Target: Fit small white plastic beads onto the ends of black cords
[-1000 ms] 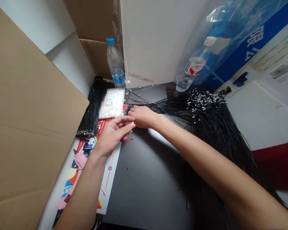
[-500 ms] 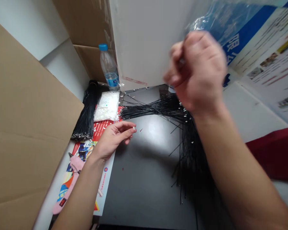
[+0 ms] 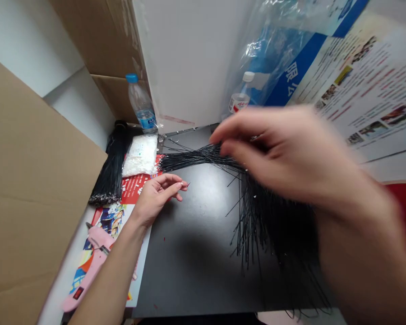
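Observation:
Over the paper's edge, my left hand point(image 3: 160, 195) is closed in a pinch, with a small white piece point(image 3: 181, 184) just visible at the thumb and forefinger tips. My right hand point(image 3: 274, 153), blurred by motion, hovers over the black wires at the right. Its thumb and forefinger point left and stand slightly apart, with nothing visible between them; the other fingers are mostly hidden. Beneath and beyond it, a bundle of thin black wires point(image 3: 198, 157) lies across the table. A larger pile of black wires point(image 3: 257, 221) hangs toward the front, partly covered by my right arm.
A clear bag of small white pieces point(image 3: 140, 155) lies beside a second black wire bundle point(image 3: 108, 171). On the printed paper point(image 3: 133, 253) rests a pink glue gun point(image 3: 91, 266). A blue-capped bottle point(image 3: 142, 108) and a white-capped bottle point(image 3: 240, 97) stand behind. Cardboard point(image 3: 30, 194) borders the left.
My right hand has come down from a raised, closed pose to just above the wires, its thumb and forefinger now apart. My left hand keeps its pinch. The view has shifted slightly right.

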Demonstrator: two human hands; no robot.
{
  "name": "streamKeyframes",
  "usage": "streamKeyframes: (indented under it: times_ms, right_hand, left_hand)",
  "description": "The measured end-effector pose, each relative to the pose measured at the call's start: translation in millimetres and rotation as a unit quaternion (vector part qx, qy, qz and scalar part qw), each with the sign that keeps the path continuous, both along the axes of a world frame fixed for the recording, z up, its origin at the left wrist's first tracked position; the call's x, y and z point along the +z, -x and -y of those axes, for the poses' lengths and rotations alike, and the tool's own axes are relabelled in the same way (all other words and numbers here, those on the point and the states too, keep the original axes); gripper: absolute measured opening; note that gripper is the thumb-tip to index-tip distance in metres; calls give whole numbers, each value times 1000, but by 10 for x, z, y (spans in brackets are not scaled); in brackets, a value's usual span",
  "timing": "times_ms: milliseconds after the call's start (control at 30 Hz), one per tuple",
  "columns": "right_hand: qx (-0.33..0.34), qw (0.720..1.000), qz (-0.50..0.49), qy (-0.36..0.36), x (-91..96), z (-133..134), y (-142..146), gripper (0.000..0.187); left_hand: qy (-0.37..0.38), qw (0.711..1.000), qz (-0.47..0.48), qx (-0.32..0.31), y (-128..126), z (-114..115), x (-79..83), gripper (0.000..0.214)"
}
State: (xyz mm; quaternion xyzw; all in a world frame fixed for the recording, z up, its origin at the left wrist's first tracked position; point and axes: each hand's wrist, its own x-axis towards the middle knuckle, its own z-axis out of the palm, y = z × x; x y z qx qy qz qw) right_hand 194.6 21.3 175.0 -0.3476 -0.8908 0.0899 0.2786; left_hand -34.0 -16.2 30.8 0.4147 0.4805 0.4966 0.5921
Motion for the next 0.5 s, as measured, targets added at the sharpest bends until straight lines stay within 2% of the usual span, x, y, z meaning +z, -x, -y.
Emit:
streamKeyframes:
  times_ms: [33,67,167,233,333,500]
  right_hand:
    - [41,999,2,35,-192,49,67,19]
    - [66,993,-5,99,-397,79,117,21]
    - [35,974,-46,220,-949,106,186,19]
    - [-5,961,-95,260,-1178,117,199,16]
    - [-43,936,-168,308,-1323,147,219,17]
    - [-64,901,-235,359,-1413,179,266,20]
  left_hand:
    - [-5,1000,-5,0,-2,-1,-14,22]
    - [-11,1000,-10,0,-3,-3,-30,22]
    - [-18,1000,-16,2,0,-17,-76,21]
    - [-15,1000,-7,-1,-2,-28,-97,21]
    - [-13,1000,-1,-11,-17,-33,-115,23]
    - [-20,999,-35,-22,-71,-21,-114,21]
